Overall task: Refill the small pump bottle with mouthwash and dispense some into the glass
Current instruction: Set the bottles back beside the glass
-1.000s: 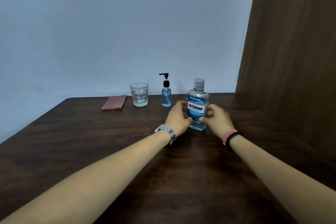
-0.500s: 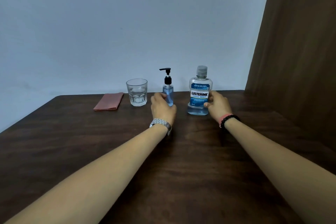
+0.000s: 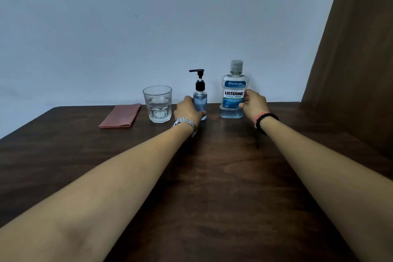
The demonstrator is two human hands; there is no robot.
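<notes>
A small pump bottle (image 3: 200, 100) with a black pump head and blue liquid stands upright at the back of the dark wooden table (image 3: 212, 176). My left hand (image 3: 188, 110) grips its lower body. To its right stands a capped mouthwash bottle (image 3: 234, 93) with a blue label, and my right hand (image 3: 254, 104) holds its right side. A clear, empty-looking glass (image 3: 157, 104) stands just left of the pump bottle.
A folded pink cloth (image 3: 120, 116) lies left of the glass. A pale wall rises behind the table and a brown panel (image 3: 350, 59) stands at the right. The table's back edge runs close behind the bottles.
My left hand left the mouthwash bottle and went left to grip the pump bottle. My right hand set the mouthwash bottle further back and stays on it. The view moved closer.
</notes>
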